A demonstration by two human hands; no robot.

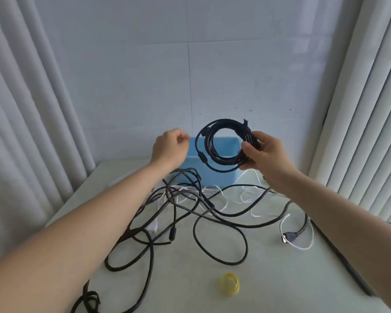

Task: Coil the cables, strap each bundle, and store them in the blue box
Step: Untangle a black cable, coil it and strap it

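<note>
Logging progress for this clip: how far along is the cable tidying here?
One black coil is wound and looks strapped; the right hand holds it up over the blue box, not yet dropped in. The left hand is loosely closed, seemingly holding nothing. Black cables and white cables remain tangled on the table, beside a yellow strap.

One view only here, worn on the person's head, looking forward and down over the bench (269, 279) from close in, with both forearms reaching away from the lens. It faces the far wall (190, 75), where the blue box (217, 175) sits mid-frame at the bench's back edge. The wide angle bows the curtains (32, 109) at either side, and the nearest bench edge falls below the frame.
</note>
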